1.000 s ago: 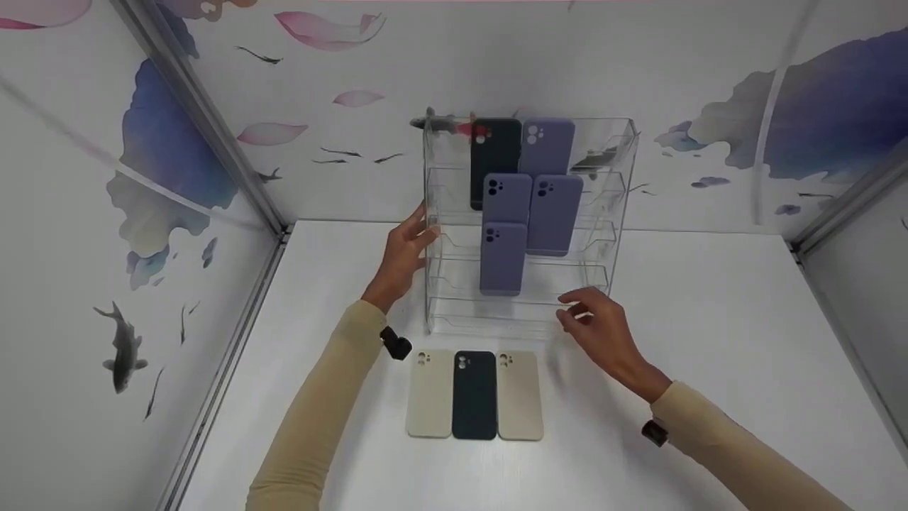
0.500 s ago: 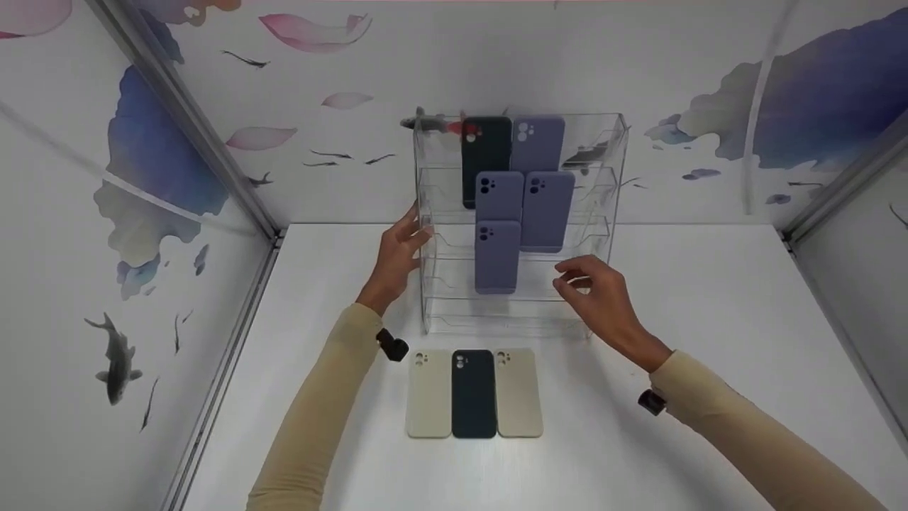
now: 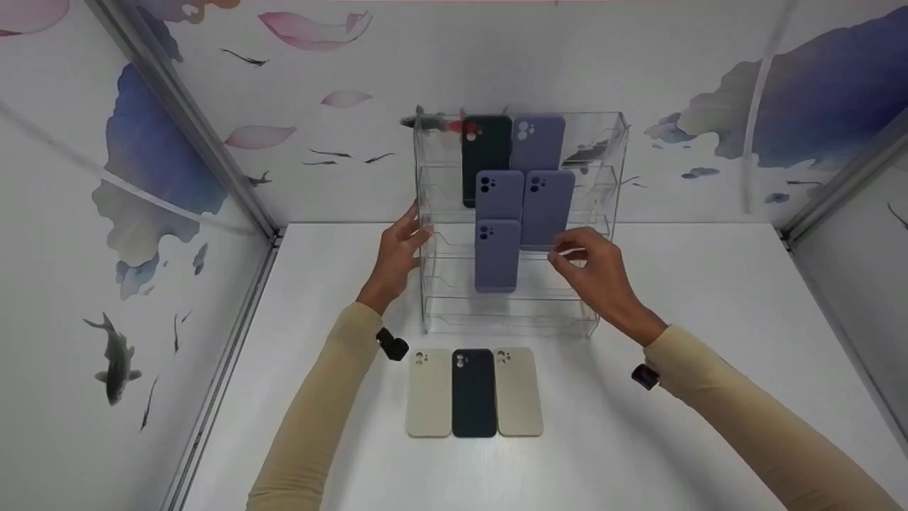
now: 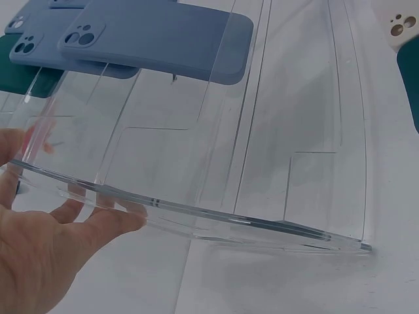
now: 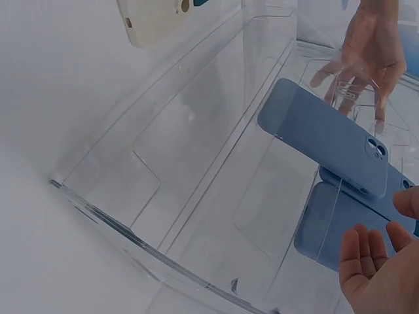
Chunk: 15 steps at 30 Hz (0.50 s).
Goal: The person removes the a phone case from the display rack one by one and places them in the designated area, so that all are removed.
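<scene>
My left hand (image 3: 392, 261) holds the left side of a clear acrylic display rack (image 4: 288, 235), with fingers and thumb on either side of the panel in the left wrist view. My right hand (image 3: 596, 273) is beside the lower right corner of a purple phone case (image 3: 547, 206) in the rack. In the right wrist view its fingers (image 5: 370, 252) are loosely bent, with a gap to the thumb and nothing between them. Lower in the rack leans another purple phone case (image 3: 497, 255). Two more purple cases and a dark green phone case (image 3: 486, 160) stand higher.
On the white table before the rack lie a cream phone case (image 3: 430, 394), a dark phone case (image 3: 474, 394) and a beige phone case (image 3: 518, 392), side by side. A painted wall (image 3: 454, 57) stands behind the rack, with side walls left and right.
My right hand has moved up along the rack's right side, from its lower shelves to the purple case's bottom corner. My left hand keeps its hold, and the cases stay in place.
</scene>
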Each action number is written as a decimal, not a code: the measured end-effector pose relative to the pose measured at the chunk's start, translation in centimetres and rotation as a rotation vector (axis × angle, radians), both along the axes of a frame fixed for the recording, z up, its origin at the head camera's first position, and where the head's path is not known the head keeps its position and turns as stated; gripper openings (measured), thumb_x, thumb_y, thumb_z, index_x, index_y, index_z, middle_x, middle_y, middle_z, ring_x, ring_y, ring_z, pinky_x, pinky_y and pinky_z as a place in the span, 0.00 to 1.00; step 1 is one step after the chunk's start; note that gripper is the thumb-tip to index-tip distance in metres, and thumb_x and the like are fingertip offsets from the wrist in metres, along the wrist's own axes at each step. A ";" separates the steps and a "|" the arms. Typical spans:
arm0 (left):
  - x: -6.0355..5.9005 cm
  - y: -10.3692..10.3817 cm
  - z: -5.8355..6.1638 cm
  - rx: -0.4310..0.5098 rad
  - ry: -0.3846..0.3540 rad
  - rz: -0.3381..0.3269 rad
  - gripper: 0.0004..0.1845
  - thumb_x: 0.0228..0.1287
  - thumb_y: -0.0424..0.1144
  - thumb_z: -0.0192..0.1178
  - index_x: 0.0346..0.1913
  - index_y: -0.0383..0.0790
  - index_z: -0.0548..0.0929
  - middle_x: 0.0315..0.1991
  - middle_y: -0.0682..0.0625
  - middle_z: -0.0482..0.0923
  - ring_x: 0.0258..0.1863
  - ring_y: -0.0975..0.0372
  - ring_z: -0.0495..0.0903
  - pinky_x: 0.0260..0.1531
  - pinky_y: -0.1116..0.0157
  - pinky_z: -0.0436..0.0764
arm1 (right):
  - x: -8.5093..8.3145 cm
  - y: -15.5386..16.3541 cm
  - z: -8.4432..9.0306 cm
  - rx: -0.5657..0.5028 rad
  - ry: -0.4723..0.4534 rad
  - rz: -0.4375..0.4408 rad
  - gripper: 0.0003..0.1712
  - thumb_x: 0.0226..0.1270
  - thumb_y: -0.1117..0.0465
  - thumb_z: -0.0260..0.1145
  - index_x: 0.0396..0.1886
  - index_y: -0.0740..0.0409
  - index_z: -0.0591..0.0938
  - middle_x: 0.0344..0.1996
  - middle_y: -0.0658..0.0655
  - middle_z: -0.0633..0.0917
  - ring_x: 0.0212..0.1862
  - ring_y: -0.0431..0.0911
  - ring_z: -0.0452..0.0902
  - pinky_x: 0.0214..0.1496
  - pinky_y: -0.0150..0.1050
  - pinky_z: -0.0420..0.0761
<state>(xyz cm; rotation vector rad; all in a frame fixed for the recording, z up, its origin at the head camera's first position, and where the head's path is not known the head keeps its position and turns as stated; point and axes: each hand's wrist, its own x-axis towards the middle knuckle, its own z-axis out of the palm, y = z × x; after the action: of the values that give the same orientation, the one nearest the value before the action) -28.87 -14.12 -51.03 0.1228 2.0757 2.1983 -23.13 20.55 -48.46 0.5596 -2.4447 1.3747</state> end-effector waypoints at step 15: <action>0.0 0.1 -0.1 -0.057 -0.006 0.018 0.39 0.84 0.50 0.61 0.90 0.59 0.58 0.85 0.41 0.63 0.83 0.45 0.64 0.75 0.30 0.66 | -1.8 -0.8 1.6 -0.014 0.005 0.025 0.19 0.75 0.72 0.75 0.63 0.70 0.86 0.57 0.66 0.87 0.58 0.58 0.87 0.61 0.54 0.86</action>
<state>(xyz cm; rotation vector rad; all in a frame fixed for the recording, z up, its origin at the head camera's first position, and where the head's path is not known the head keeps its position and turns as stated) -28.88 -14.06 -51.10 0.0927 2.1423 2.1449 -24.92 19.75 -46.90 0.5918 -2.4307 1.3975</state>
